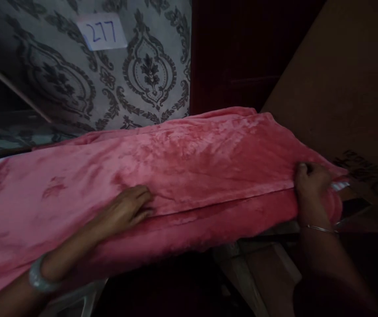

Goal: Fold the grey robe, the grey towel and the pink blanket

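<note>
underneath both hands' fingers (pixel 142 200) lies the folded pink blanket (pixel 189 163).

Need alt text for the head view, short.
Two hands work a folded pink fleece blanket: the left hand lies flat on its top layer, the right hand pinches the corner at its end. Behind, patterned grey wallpaper carries a paper label reading 277.

We note two bare hands and bare forearms, with no sleeve visible on either arm. The left hand (pixel 127 210) carries a broad, pale, smooth bangle (pixel 38 277) at the wrist, well back from the fingers. The right hand (pixel 310 185) carries a thin silver-coloured bangle (pixel 321 229) just behind the wrist. Lighting is dim; we can make out no rings.
</note>
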{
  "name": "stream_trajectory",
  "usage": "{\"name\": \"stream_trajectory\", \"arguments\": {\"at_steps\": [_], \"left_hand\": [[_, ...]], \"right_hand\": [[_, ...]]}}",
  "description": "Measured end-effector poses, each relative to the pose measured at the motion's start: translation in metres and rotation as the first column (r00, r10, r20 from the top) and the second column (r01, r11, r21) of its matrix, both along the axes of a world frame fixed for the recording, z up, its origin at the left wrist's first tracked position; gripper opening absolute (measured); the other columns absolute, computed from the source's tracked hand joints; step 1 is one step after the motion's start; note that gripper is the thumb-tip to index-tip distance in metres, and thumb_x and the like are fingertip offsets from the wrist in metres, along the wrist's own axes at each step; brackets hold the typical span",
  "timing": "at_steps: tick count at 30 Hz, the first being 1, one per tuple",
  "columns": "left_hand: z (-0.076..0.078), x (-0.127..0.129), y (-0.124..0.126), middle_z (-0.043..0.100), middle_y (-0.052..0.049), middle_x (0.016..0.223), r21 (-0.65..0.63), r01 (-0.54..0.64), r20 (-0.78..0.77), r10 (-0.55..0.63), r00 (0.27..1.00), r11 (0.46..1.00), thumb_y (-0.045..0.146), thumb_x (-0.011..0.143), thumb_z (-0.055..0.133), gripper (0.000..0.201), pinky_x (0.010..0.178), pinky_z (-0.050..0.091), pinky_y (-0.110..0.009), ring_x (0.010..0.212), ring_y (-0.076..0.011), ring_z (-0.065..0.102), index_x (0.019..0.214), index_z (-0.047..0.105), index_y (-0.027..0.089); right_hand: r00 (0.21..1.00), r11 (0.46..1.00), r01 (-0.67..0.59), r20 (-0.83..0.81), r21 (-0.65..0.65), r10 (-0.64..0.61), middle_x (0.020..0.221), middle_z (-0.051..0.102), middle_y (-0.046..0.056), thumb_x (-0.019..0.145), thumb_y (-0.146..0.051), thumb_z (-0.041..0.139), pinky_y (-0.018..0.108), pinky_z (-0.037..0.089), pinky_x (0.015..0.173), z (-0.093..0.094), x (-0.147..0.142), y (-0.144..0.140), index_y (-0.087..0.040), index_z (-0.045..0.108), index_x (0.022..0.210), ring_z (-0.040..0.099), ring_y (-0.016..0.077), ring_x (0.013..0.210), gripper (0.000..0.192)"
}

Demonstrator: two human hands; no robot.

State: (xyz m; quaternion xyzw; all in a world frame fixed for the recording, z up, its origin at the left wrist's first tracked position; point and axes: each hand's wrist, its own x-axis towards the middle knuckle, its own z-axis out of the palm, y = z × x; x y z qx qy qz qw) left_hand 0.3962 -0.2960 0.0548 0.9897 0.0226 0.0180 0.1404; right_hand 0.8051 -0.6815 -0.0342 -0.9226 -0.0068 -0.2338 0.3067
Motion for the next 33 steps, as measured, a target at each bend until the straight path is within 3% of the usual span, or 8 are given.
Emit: {"name": "stream_trajectory", "arguments": {"at_steps": [4,7,8,10,13,22,26,33], "left_hand": [[-0.033,-0.045,-0.011,0.066,-0.014,0.112,0.192,-0.155,0.236,0.108,0.966,0.969,0.032,0.089,0.056,0.023,0.09,0.05,-0.048,0.103,-0.0308,0.061,0.109,0.066,0.026],[-0.045,-0.052,-0.007,0.065,-0.014,0.112,0.274,-0.206,0.303,0.119,0.946,0.939,0.031,0.089,0.058,0.021,0.086,0.05,-0.049,0.102,-0.0322,0.059,0.108,0.066,0.026],[-0.047,-0.052,-0.006,0.065,-0.014,0.11,0.291,-0.188,0.295,0.099,0.95,0.938,0.029,0.09,0.058,0.021,0.085,0.05,-0.048,0.1,-0.0316,0.06,0.108,0.067,0.026],[-0.049,-0.051,-0.003,0.066,-0.013,0.105,0.32,-0.135,0.266,0.048,0.963,0.938,0.023,0.091,0.053,0.021,0.083,0.05,-0.046,0.095,-0.0297,0.06,0.107,0.067,0.023],[-0.052,-0.046,0.0,0.067,-0.013,0.101,0.364,-0.118,0.264,0.019,0.964,0.924,0.012,0.091,0.045,0.027,0.081,0.051,-0.044,0.091,-0.028,0.061,0.103,0.068,0.02],[-0.079,-0.07,-0.004,0.066,-0.011,0.103,0.344,-0.061,0.371,-0.076,0.925,0.937,0.006,0.091,0.044,0.031,0.086,0.051,-0.042,0.095,-0.026,0.06,0.109,0.064,0.021],[-0.075,-0.072,-0.012,0.064,-0.009,0.1,0.272,-0.087,0.333,-0.008,0.943,0.958,0.01,0.091,0.05,0.025,0.082,0.05,-0.042,0.09,-0.0258,0.058,0.108,0.064,0.022],[-0.07,-0.077,-0.011,0.064,-0.007,0.093,0.321,-0.128,0.449,-0.032,0.893,0.938,0.004,0.089,0.049,0.028,0.077,0.047,-0.037,0.087,-0.0234,0.056,0.107,0.065,0.019]], "right_hand": [[0.988,0.993,-0.115,0.104,0.004,0.114,0.096,0.069,0.021,0.083,-0.027,0.048,0.049,0.045,0.088,0.022,-0.032,0.016,-0.02,0.071,0.09,0.064,0.0355,0.102,0.025],[0.879,0.93,-0.368,0.32,-0.022,0.355,0.099,0.069,0.018,0.086,-0.041,0.047,0.053,0.046,0.092,0.034,-0.094,0.048,-0.021,0.067,0.094,0.062,0.0354,0.101,0.03],[0.816,0.876,-0.481,0.344,-0.038,0.464,0.097,0.07,0.017,0.086,-0.044,0.048,0.052,0.048,0.091,0.035,-0.118,0.061,-0.021,0.067,0.094,0.063,0.0336,0.097,0.031],[0.608,0.647,-0.756,0.26,-0.1,0.75,0.103,0.071,0.013,0.091,-0.042,0.049,0.046,0.051,0.091,0.032,-0.166,0.089,-0.021,0.068,0.101,0.064,0.0285,0.101,0.03],[0.447,0.461,-0.871,0.115,-0.171,0.887,0.115,0.068,0.011,0.093,-0.031,0.05,0.046,0.049,0.096,0.022,-0.213,0.121,-0.021,0.068,0.112,0.061,0.0265,0.11,0.028],[0.409,0.41,-0.865,0.066,-0.29,0.91,0.1,0.068,0.01,0.096,-0.012,0.042,0.044,0.051,0.092,0.015,-0.228,0.121,-0.019,0.07,0.106,0.06,0.0253,0.1,0.03],[0.428,0.414,-0.842,0.037,-0.347,0.903,0.113,0.065,0.012,0.094,-0.012,0.047,0.045,0.051,0.092,0.014,-0.23,0.121,-0.016,0.064,0.122,0.058,0.027,0.107,0.033],[0.423,0.479,-0.812,0.23,-0.333,0.876,0.101,0.068,0.01,0.095,-0.008,0.043,0.04,0.053,0.085,0.006,-0.231,0.125,-0.018,0.067,0.107,0.062,0.024,0.096,0.029]]}}
